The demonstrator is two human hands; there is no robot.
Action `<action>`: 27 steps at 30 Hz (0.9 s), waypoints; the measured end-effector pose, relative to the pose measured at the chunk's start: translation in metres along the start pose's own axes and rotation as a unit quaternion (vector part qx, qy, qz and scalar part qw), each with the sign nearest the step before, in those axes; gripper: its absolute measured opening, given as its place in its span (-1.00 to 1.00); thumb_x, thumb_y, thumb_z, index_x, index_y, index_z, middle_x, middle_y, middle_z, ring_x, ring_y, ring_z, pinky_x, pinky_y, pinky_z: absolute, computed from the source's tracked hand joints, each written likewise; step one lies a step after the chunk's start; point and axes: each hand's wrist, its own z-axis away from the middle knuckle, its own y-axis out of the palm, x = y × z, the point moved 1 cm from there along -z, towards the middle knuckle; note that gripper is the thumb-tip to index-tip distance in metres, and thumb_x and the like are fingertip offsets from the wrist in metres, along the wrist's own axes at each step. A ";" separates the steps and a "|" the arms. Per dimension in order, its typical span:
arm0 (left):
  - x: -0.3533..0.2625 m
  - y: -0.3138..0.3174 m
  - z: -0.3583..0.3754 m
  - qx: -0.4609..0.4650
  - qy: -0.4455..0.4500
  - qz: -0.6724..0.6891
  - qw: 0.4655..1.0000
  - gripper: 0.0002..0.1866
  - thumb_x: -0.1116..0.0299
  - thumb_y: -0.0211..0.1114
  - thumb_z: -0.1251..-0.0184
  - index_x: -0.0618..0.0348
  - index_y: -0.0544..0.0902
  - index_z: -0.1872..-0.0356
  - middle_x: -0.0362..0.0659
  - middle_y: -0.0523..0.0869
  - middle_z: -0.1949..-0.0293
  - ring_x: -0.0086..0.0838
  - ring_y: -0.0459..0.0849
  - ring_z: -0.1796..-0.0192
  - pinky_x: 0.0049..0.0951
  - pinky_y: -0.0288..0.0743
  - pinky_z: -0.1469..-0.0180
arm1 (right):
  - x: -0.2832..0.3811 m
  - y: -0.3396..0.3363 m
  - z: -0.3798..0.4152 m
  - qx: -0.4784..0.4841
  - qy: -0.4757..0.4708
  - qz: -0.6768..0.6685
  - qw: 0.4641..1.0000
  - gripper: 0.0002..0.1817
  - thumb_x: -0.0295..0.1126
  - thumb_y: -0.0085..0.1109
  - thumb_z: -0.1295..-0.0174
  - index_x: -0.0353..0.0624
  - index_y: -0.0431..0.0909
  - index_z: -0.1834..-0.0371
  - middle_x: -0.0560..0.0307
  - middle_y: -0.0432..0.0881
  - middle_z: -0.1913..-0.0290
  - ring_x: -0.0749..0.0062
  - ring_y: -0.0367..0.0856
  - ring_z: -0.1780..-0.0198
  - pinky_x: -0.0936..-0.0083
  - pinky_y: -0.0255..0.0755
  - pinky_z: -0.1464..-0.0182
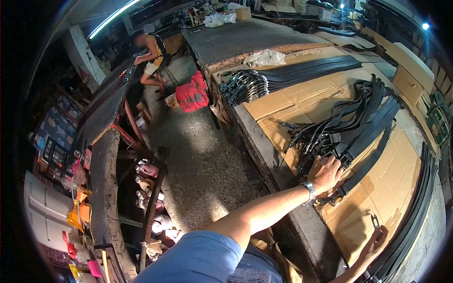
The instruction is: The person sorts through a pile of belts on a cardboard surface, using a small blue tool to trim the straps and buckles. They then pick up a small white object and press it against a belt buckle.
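Note:
My left hand (324,174), a metal watch on its wrist, is closed at the buckle end of a black belt (365,177), over a tangled pile of black belts (363,111). The fingertips are partly hidden by the buckles. Farther right and lower, my right hand (376,241) holds a small two-pronged metal tool, which looks like thread snips (375,222), prongs up. Another belt buckle (335,199) lies on the cardboard (373,203) between my hands. Past the pile, a neat row of black belts (306,70) lies with silvery buckles together at one end.
More black straps (415,217) run along the table's right edge. A white cloth (265,57) lies beyond the belts. Across the aisle, bottles (147,170) stand under a worn bench (104,165). A red bundle (192,92) is on the floor near a seated person (153,54).

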 end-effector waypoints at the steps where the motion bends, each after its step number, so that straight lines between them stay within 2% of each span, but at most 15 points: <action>1: 0.002 0.009 0.000 0.000 -0.001 -0.001 1.000 -0.68 0.04 0.10 -0.54 0.09 0.50 0.06 -0.03 0.57 0.05 -0.09 0.65 0.11 0.13 0.27 -0.21 | 0.009 -0.009 -0.004 0.007 0.001 0.012 1.000 -0.66 -0.17 0.13 -0.51 -0.23 0.58 -0.09 0.09 0.53 0.25 0.37 0.43 0.27 0.42 0.39 0.19; 3: 0.005 0.022 0.001 -0.092 0.025 0.009 0.995 -0.69 0.04 0.10 -0.55 0.09 0.50 0.08 -0.04 0.57 0.06 -0.10 0.65 0.12 0.12 0.28 -0.20 | 0.033 -0.021 -0.005 0.016 0.041 -0.036 0.998 -0.66 -0.17 0.10 -0.53 -0.25 0.58 -0.07 0.07 0.58 0.21 0.40 0.46 0.22 0.44 0.43 0.13; 4: -0.001 0.001 0.000 -0.013 -0.001 0.008 1.000 -0.70 0.06 0.09 -0.54 0.10 0.50 0.10 -0.05 0.58 0.08 -0.12 0.64 0.09 0.11 0.29 -0.20 | 0.050 -0.028 -0.005 0.013 0.041 -0.029 0.999 -0.66 -0.20 0.07 -0.55 -0.29 0.57 -0.07 0.05 0.61 0.16 0.42 0.51 0.16 0.44 0.45 0.06; 7: -0.002 0.001 -0.001 -0.033 0.001 0.006 0.999 -0.71 0.07 0.10 -0.53 0.10 0.51 0.11 -0.05 0.58 0.10 -0.13 0.64 0.09 0.08 0.32 -0.17 | 0.059 -0.031 -0.005 -0.015 -0.016 0.005 1.000 -0.71 -0.27 0.05 -0.57 -0.30 0.55 -0.09 0.01 0.62 0.15 0.36 0.54 0.13 0.44 0.45 0.02; 9: -0.002 -0.001 0.000 -0.067 0.016 0.013 0.998 -0.72 0.09 0.13 -0.50 0.09 0.51 0.13 -0.06 0.57 0.15 -0.14 0.64 0.16 0.03 0.35 -0.13 | 0.060 -0.032 -0.006 0.026 0.002 0.005 1.000 -0.67 -0.25 0.02 -0.58 -0.30 0.56 -0.13 -0.04 0.66 0.08 0.26 0.58 0.09 0.39 0.47 -0.05; 12: -0.002 0.003 0.002 -0.041 0.004 0.006 0.999 -0.73 0.11 0.15 -0.49 0.10 0.51 0.12 -0.06 0.57 0.16 -0.16 0.62 0.11 0.04 0.35 -0.11 | 0.052 -0.021 -0.007 0.055 0.017 0.005 0.998 -0.65 -0.23 0.04 -0.57 -0.29 0.54 -0.16 -0.04 0.64 0.09 0.26 0.56 0.12 0.40 0.46 -0.02; 13: 0.000 0.009 0.002 -0.080 0.016 0.000 0.997 -0.72 0.11 0.14 -0.50 0.12 0.52 0.10 -0.06 0.57 0.13 -0.17 0.63 0.10 0.06 0.35 -0.11 | 0.055 -0.020 -0.008 0.048 0.029 0.005 0.998 -0.65 -0.23 0.07 -0.55 -0.28 0.54 -0.17 -0.01 0.62 0.13 0.28 0.53 0.15 0.41 0.45 0.01; 15: 0.001 0.014 0.001 -0.072 0.009 0.006 0.997 -0.70 0.11 0.14 -0.50 0.14 0.53 0.06 -0.05 0.59 0.11 -0.17 0.64 0.05 0.10 0.34 -0.16 | 0.049 -0.016 -0.011 0.046 0.039 0.006 0.998 -0.65 -0.22 0.09 -0.54 -0.28 0.53 -0.17 0.03 0.60 0.18 0.31 0.50 0.17 0.43 0.44 0.04; 19: 0.001 0.016 0.001 -0.028 -0.010 0.017 0.999 -0.68 0.11 0.12 -0.50 0.15 0.55 0.01 -0.04 0.62 0.10 -0.18 0.64 -0.04 0.15 0.31 -0.25 | 0.024 -0.003 -0.016 0.055 0.062 -0.107 0.991 -0.66 -0.24 0.18 -0.49 -0.27 0.53 -0.14 0.17 0.48 0.26 0.44 0.41 0.19 0.51 0.37 0.08; 21: 0.003 0.026 0.002 -0.119 0.024 -0.013 0.993 -0.71 0.12 0.12 -0.50 0.14 0.54 0.05 -0.05 0.61 0.14 -0.19 0.64 0.00 0.11 0.33 -0.20 | 0.009 0.006 -0.018 0.089 0.039 -0.156 0.983 -0.70 -0.34 0.18 -0.47 -0.35 0.56 -0.10 0.11 0.58 0.33 0.47 0.46 0.28 0.49 0.39 0.19; 22: 0.010 0.026 -0.002 -0.072 0.013 0.115 0.991 -0.73 0.13 0.15 -0.47 0.13 0.55 0.13 -0.07 0.60 0.17 -0.18 0.63 0.06 0.06 0.34 -0.13 | 0.002 0.010 -0.018 0.084 0.032 -0.153 0.984 -0.74 -0.37 0.19 -0.43 -0.38 0.59 0.00 0.16 0.58 0.40 0.49 0.47 0.32 0.51 0.42 0.21; 23: 0.012 0.029 -0.002 -0.047 -0.001 0.120 0.992 -0.75 0.13 0.20 -0.45 0.10 0.56 0.21 -0.07 0.60 0.20 -0.16 0.62 0.12 0.05 0.33 -0.05 | -0.006 0.012 -0.020 0.106 0.009 -0.137 0.985 -0.77 -0.41 0.19 -0.39 -0.39 0.60 0.07 0.18 0.56 0.44 0.52 0.48 0.34 0.54 0.43 0.22; 25: -0.003 -0.002 -0.001 -0.050 0.003 0.040 0.998 -0.78 0.17 0.27 -0.37 0.09 0.56 0.30 -0.06 0.60 0.25 -0.14 0.61 0.17 0.01 0.34 0.07 | -0.029 0.022 -0.006 0.124 0.089 -0.205 0.967 -0.71 -0.31 0.29 -0.40 -0.23 0.60 -0.07 0.25 0.59 0.21 0.58 0.51 0.17 0.54 0.43 0.10; 26: -0.004 -0.015 -0.003 -0.034 0.016 0.048 0.998 -0.80 0.20 0.30 -0.34 0.09 0.56 0.34 -0.06 0.60 0.27 -0.12 0.61 0.19 -0.01 0.35 0.11 | -0.021 0.021 0.000 0.132 0.133 -0.234 0.954 -0.74 -0.35 0.26 -0.43 -0.15 0.58 -0.10 0.28 0.57 0.18 0.55 0.54 0.13 0.54 0.44 0.06; 27: -0.004 -0.023 -0.005 -0.016 0.034 0.060 0.997 -0.81 0.24 0.32 -0.31 0.09 0.56 0.37 -0.06 0.60 0.30 -0.11 0.60 0.20 -0.04 0.35 0.15 | 0.013 0.008 -0.002 0.132 0.092 -0.122 0.979 -0.75 -0.37 0.28 -0.41 -0.13 0.60 -0.11 0.26 0.60 0.16 0.54 0.59 0.11 0.54 0.48 0.06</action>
